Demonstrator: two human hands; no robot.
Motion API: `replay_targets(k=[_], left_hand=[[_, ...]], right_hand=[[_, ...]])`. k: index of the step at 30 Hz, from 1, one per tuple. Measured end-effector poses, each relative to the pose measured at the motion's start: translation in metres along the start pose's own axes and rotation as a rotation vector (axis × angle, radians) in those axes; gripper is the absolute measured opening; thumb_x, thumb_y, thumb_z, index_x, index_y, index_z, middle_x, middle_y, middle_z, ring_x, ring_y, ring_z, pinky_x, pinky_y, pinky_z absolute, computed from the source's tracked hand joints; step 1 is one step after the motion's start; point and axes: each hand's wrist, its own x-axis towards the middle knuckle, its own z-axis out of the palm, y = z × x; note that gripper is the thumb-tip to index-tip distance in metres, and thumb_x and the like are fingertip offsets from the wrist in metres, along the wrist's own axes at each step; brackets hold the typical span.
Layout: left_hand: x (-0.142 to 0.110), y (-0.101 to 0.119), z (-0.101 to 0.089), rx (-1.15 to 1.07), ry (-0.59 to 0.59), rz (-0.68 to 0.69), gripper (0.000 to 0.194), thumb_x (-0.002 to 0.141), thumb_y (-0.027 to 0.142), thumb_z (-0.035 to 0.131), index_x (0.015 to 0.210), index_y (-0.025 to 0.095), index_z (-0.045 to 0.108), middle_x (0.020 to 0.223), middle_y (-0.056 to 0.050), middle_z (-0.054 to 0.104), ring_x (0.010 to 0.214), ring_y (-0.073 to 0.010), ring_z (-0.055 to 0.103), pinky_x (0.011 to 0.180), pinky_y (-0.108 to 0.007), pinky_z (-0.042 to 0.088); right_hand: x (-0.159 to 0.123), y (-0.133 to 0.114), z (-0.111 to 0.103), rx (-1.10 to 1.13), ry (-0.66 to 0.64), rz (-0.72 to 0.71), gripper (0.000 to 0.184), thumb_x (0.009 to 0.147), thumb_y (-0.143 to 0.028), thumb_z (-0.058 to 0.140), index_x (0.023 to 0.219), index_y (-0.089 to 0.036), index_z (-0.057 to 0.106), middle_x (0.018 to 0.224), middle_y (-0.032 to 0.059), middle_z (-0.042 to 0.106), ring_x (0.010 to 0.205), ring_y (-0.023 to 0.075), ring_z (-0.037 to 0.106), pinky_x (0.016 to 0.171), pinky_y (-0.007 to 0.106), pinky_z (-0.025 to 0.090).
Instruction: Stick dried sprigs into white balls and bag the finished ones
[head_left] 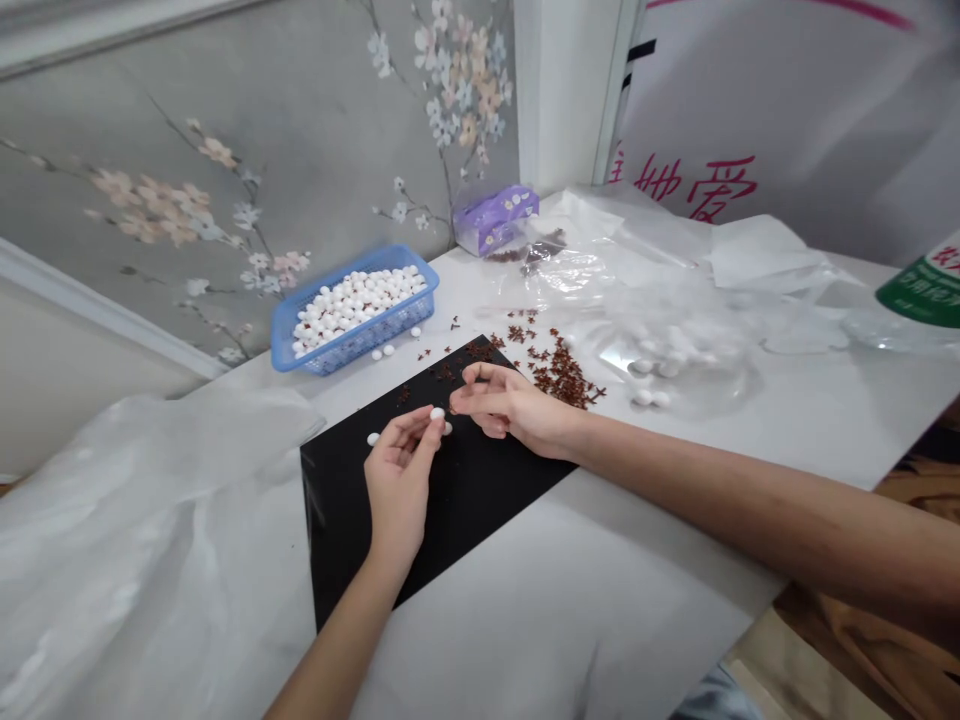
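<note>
The left hand [399, 480] pinches a white bead [437, 413] at its fingertips, held up over the black mat [457, 510], while the right hand [510, 408], loosely curled and holding nothing visible, sits just beside the dried brown sprigs [561, 372].

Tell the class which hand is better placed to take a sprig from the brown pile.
Probably the right hand: it lies beside the brown sprigs. The left hand is farther off, with its fingers on a white bead.

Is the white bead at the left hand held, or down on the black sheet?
Held: the left hand pinches the white bead between its fingertips, above the black sheet.
</note>
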Motion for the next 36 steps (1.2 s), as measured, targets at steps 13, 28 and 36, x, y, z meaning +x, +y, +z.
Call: replay_targets(k=[13,28,36], left_hand=[[-0.0034,0.0019,0.0002,-0.007,-0.021,0.022,0.020,0.069,0.026,0.072,0.088,0.019,0.070,0.084,-0.002,0.071,0.078,-0.0112,0.063,0.078,-0.023,0.050],[-0.0060,-0.0008,-0.0035,-0.004,0.025,0.050,0.019,0.065,0.026,0.074,0.083,0.019,0.072,0.080,-0.002,0.072,0.075,-0.0130,0.064,0.076,-0.026,0.052],[-0.0066,-0.0033,-0.0057,-0.006,0.014,0.066,0.017,0.064,0.026,0.075,0.080,0.020,0.073,0.081,-0.002,0.072,0.077,-0.0144,0.065,0.076,-0.027,0.053]], right_hand=[[0.0043,0.0084,-0.0027,-0.078,-0.011,-0.034,0.044,0.062,-0.032,0.076,0.076,-0.020,0.036,0.072,-0.0065,0.058,0.038,-0.0003,0.031,0.035,0.016,0.022],[0.0009,0.0072,-0.0052,-0.158,-0.083,0.054,0.029,0.063,-0.031,0.075,0.077,-0.016,0.055,0.059,-0.0065,0.050,0.048,0.0053,0.045,0.037,0.016,0.044],[-0.0002,0.0075,-0.0048,-0.117,-0.090,0.117,0.025,0.065,-0.029,0.075,0.079,-0.014,0.060,0.063,-0.0035,0.054,0.057,0.0065,0.050,0.046,0.019,0.052]])
